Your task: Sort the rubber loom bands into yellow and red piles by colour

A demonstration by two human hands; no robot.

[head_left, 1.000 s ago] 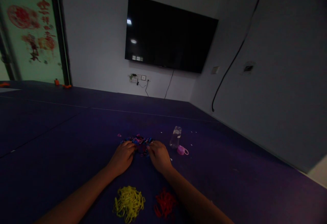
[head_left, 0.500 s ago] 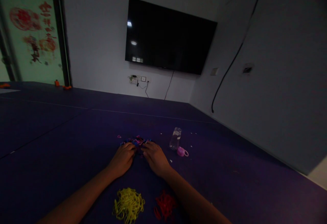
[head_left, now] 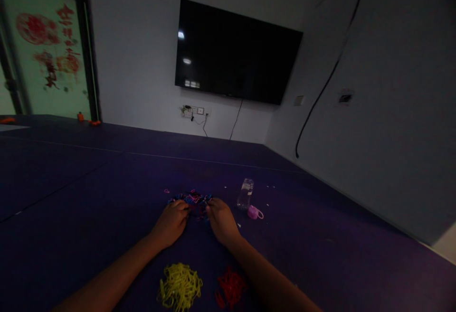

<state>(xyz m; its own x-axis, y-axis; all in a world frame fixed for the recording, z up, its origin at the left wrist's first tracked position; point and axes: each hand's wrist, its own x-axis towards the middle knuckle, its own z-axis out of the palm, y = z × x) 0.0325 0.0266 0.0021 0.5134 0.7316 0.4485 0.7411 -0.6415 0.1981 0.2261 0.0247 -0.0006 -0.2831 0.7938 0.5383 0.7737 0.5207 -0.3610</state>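
Note:
A loose pile of blue, pink and dark rubber bands [head_left: 194,199] lies on the purple surface in front of me. My left hand [head_left: 173,219] rests at its near left edge, fingers bent together into the bands. At the right edge, my right hand [head_left: 221,219] is curled with its fingers pinched on the bands; the fingertips are partly hidden. Closer to me lie a heap of yellow rubber bands [head_left: 180,287] and a smaller heap of red rubber bands [head_left: 231,287], the latter beside my right forearm. One pink band [head_left: 166,191] sits apart, left of the pile.
A clear bottle [head_left: 245,194] without its lid stands right of my right hand, with a pink lid [head_left: 253,212] beside it. Small white scraps [head_left: 239,225] lie around them. A television [head_left: 237,51] hangs on the wall beyond, and orange objects [head_left: 80,117] sit far left.
My right hand has shifted slightly right, uncovering more of the mixed pile between the hands. My left hand has stayed nearly where it was.

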